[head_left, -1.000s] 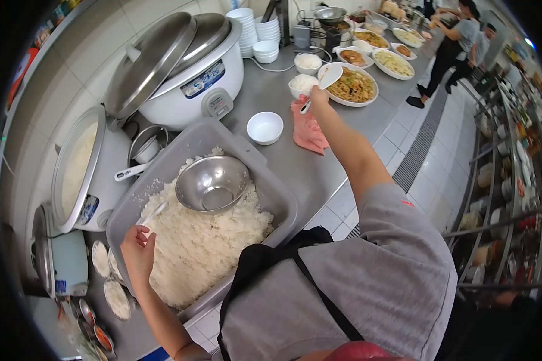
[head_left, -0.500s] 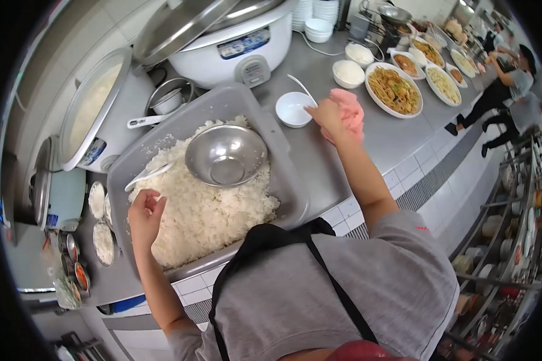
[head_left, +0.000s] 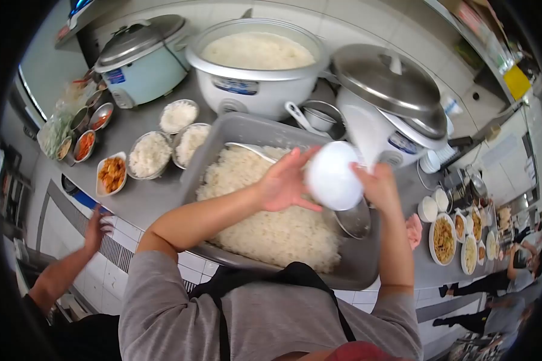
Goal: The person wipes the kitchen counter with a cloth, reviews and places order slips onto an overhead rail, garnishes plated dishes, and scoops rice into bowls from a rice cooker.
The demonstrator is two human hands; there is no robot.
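Note:
A small white bowl (head_left: 336,177) hangs tilted above the grey tub (head_left: 367,265) of cooked rice (head_left: 283,225), its inside turned from me. My right hand (head_left: 379,185) grips the bowl's right rim. A blurred white shape rises above that hand; I cannot tell whether it is a spoon. My left hand (head_left: 283,180) is open at the bowl's left side, thumb and fingers spread; contact with the bowl is unclear. Behind the white bowl, a metal bowl (head_left: 356,221) lies on the rice, partly hidden. A white rice paddle (head_left: 253,149) lies at the tub's back left.
An open rice cooker (head_left: 256,51) stands behind the tub, a lidded one (head_left: 391,78) right of it. Bowls of rice (head_left: 150,155) and a dish of orange-red food (head_left: 111,173) sit left. Another person's hand (head_left: 96,228) reaches in at left. A pink cloth (head_left: 413,231) lies right.
My right hand has lifted the white bowl from the counter and brought it left over the tub. My left hand has moved beside it. The view has turned left; another person's arm now shows.

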